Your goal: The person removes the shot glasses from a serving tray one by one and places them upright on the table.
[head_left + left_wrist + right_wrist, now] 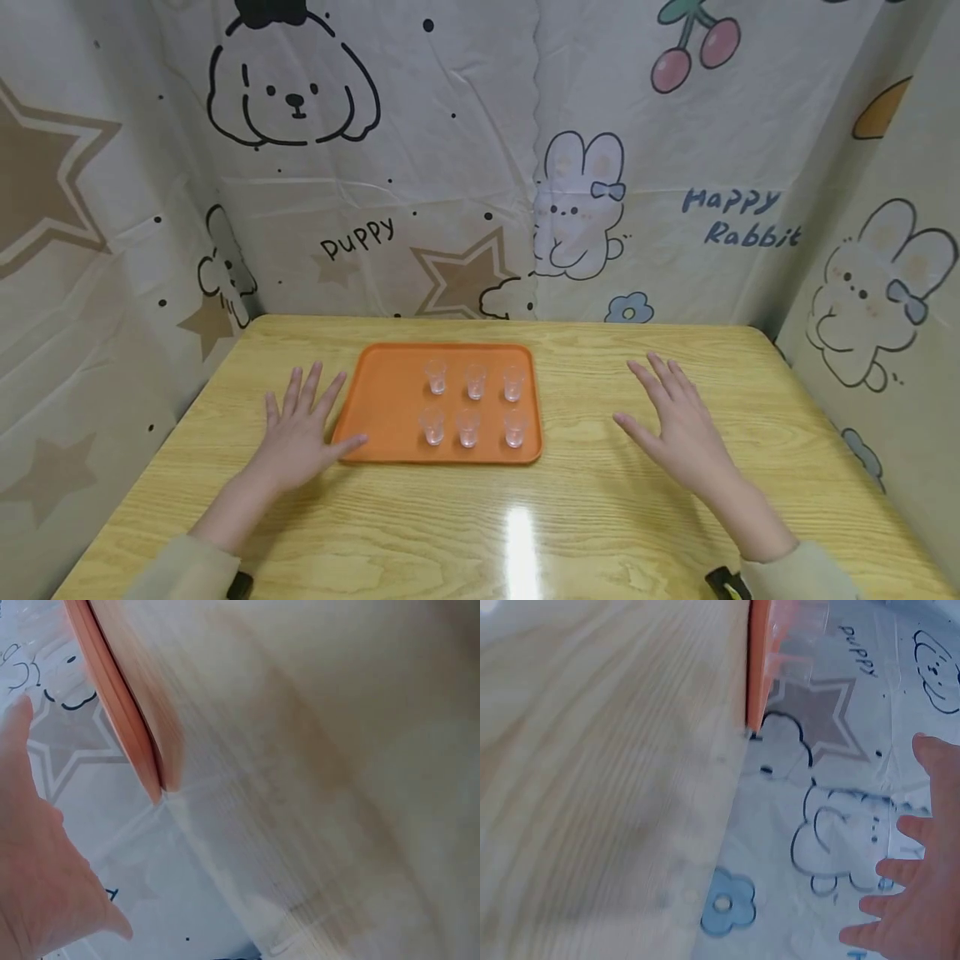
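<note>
An orange tray (382, 408) lies on the wooden table, with several small clear cups standing in two rows over its middle and right side. One front-row cup (468, 429) stands between two others. At the tray's left end is my left hand (296, 442), fingers spread and holding nothing; its thumb overlaps the tray's corner in the head view, and I cannot tell if it touches. My right hand (686, 437) is apart from the tray on the right, fingers extended and nothing in it. The right wrist view shows the tray's edge (757, 675) and these right fingers (904, 870).
The light wooden table (420, 533) reaches back to a printed cloth (465, 167) with puppies, rabbits and stars. Cloth also hangs along the left and right sides. A bright light reflection lies on the front of the tabletop.
</note>
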Demonstrator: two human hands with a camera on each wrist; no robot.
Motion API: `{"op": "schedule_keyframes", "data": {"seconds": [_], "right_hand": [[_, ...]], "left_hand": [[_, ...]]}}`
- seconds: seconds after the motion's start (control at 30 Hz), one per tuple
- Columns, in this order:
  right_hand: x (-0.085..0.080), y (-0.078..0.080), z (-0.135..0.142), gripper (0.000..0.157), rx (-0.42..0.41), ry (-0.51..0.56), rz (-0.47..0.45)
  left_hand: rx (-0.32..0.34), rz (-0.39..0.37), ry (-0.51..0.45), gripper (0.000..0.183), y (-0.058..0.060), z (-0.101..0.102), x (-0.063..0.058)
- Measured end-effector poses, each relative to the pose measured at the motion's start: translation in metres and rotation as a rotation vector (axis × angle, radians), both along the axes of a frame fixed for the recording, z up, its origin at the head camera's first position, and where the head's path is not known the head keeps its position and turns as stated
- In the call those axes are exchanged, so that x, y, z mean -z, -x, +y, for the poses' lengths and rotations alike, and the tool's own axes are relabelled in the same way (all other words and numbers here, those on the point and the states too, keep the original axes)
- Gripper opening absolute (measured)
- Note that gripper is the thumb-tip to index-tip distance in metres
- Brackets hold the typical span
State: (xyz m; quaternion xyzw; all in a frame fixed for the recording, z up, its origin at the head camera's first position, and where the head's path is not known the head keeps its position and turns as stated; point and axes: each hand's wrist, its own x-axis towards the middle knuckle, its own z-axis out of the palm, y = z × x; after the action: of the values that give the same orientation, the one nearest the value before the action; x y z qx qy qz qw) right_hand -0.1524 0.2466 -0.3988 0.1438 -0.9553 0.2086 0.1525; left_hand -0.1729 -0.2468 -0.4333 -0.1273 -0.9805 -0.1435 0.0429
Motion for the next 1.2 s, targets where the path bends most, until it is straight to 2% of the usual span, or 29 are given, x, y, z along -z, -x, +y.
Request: {"op": "schedule_keyframes", "data": {"seconds": [0.2, 0.4, 0.6, 0.77, 0.87, 1.03, 1.2], "right_hand": [[0.005, 0.020, -0.030, 0.074, -0.091, 0.123, -0.092], [0.018, 0.034, -0.057, 0.073, -0.205, 0.281, -0.212], [0.034, 0.045, -0.074, 0.068, -0.348, 0.405, -0.334], [0.041, 0.049, -0.076, 0.064, -0.406, 0.422, -0.459], [0.042, 0.051, -0.076, 0.061, -0.435, 0.421, -0.497], [0.045, 0.055, -0.079, 0.048, -0.490, 0.400, -0.470], [0.045, 0.056, -0.084, 0.036, -0.477, 0.393, -0.461]], "left_hand": [[0.081, -0.061, -0.065, 0.102, 0.017, 0.000, 0.003], [0.155, -0.121, -0.137, 0.107, 0.030, -0.005, 0.010], [0.190, -0.191, -0.137, 0.110, 0.038, -0.009, 0.016], [0.197, -0.268, -0.120, 0.111, 0.037, -0.012, 0.019], [0.216, -0.278, -0.097, 0.112, 0.036, -0.013, 0.023], [0.230, -0.268, -0.060, 0.113, 0.035, -0.015, 0.028], [0.222, -0.265, -0.042, 0.115, 0.035, -0.015, 0.031]]}}
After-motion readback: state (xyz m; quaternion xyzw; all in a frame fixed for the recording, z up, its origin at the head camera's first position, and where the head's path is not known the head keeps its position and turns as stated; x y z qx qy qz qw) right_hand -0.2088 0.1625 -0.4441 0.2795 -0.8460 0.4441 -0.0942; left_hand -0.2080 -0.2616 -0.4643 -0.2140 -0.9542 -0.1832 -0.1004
